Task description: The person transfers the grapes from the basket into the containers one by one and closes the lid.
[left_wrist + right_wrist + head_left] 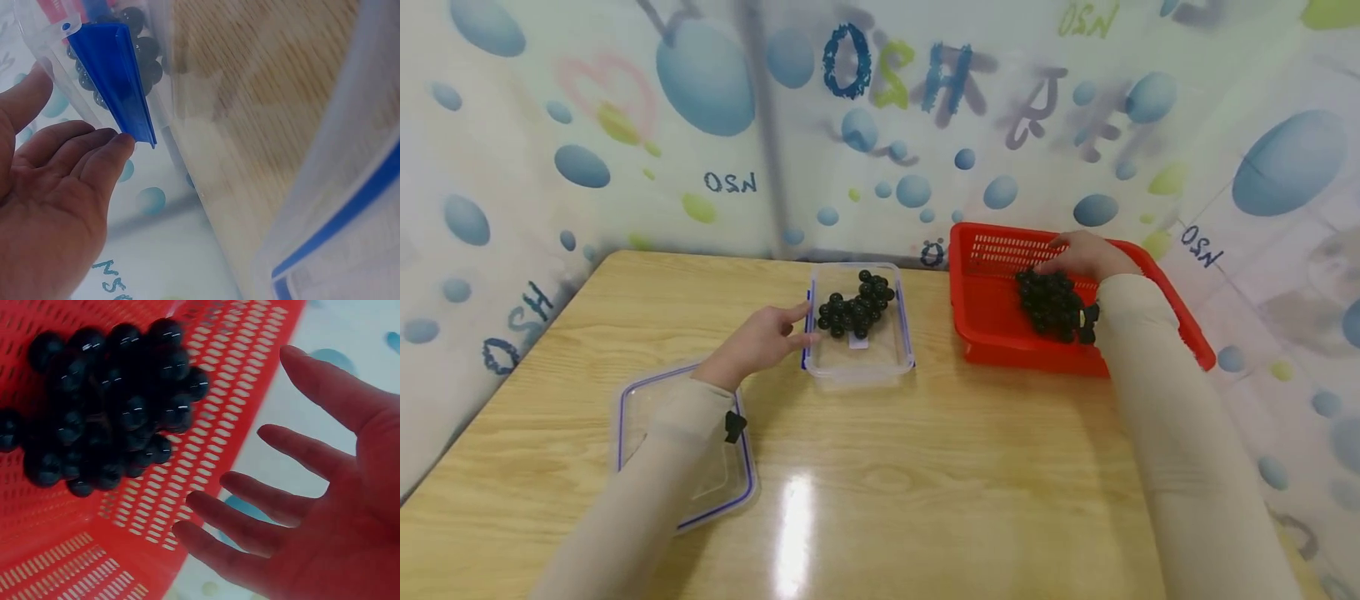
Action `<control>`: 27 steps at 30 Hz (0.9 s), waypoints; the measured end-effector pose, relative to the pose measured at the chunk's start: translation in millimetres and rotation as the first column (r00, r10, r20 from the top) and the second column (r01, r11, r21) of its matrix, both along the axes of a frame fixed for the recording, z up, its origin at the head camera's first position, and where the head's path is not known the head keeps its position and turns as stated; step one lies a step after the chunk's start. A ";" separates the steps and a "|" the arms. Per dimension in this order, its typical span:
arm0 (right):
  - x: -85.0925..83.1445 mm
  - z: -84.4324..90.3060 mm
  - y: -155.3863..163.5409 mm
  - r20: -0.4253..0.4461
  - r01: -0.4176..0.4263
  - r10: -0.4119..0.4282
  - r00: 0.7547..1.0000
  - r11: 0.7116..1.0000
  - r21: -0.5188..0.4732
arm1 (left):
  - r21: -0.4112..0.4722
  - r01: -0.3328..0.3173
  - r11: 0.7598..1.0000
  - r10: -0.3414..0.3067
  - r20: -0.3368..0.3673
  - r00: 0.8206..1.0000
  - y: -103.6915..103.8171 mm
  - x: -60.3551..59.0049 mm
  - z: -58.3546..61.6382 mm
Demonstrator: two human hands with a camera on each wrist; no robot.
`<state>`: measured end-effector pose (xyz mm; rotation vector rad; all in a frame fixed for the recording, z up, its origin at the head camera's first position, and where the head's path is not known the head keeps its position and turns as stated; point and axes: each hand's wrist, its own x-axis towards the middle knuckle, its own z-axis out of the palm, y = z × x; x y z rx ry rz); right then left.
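Observation:
My left hand (760, 337) is at the left side of a clear plastic container (882, 354), thumb and fingers parted. In the left wrist view, its fingertips meet the lower end of the container's blue latch (115, 81). A bunch of black grapes (853, 312) lies inside that container. At the right, my right hand (1090, 254) reaches over a red plastic basket (988, 321) with another bunch of black grapes (1047, 304). The right wrist view has its fingers (250, 500) spread apart beside this bunch (119, 406), holding nothing.
A clear lid (718, 479) with a blue seal lies on the wooden table (925, 492) at the left, partly under my left forearm. Behind the table hangs a patterned backdrop (880, 217), close to the container and basket.

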<state>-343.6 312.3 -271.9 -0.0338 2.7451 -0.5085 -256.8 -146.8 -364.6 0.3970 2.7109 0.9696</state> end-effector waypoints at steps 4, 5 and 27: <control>-5.3 -12.2 3.6 0.104 0.050 -0.041 0.994 0.995 -0.083 | -0.007 -0.003 1.000 0.003 -0.010 1.000 0.4 -1.1 -0.3; -6.1 -15.6 4.1 0.144 0.084 -0.065 0.987 0.988 -0.128 | -0.009 -0.005 1.000 0.005 -0.014 1.000 0.1 -1.2 -0.2; -12.6 -54.5 16.3 0.146 0.060 -0.050 0.988 0.996 -0.062 | 0.037 -0.008 0.999 0.008 0.005 1.000 -0.8 0.7 -4.6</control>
